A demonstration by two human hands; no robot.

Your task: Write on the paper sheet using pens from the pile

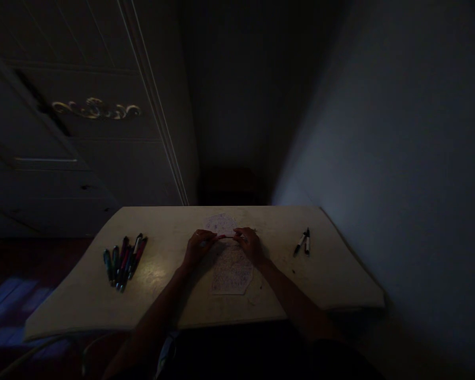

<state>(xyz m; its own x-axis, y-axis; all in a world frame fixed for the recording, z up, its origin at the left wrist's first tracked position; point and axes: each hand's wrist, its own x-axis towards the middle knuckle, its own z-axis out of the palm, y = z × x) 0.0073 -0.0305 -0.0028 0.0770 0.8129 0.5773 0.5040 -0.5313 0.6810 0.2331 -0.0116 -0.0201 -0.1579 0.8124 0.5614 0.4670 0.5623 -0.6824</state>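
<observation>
Over the middle of the table, my left hand (200, 246) and my right hand (250, 246) face each other with fingers pinched. Between their fingertips runs a thin red pen (222, 237), redder at the left end and darker toward the right. Whether it is whole or in parts is too dim to tell. Beneath the hands lies a patterned sheet of paper (231, 274) with cut-off corners, its middle partly covered by them.
Several pens (124, 261) in dark, red and teal colours lie in a group on the left of the pale table (166, 301). Two black-and-white pens (302, 244) rest at the right. A cabinet (103, 169) stands beyond the left; a wall (399, 158) borders the right.
</observation>
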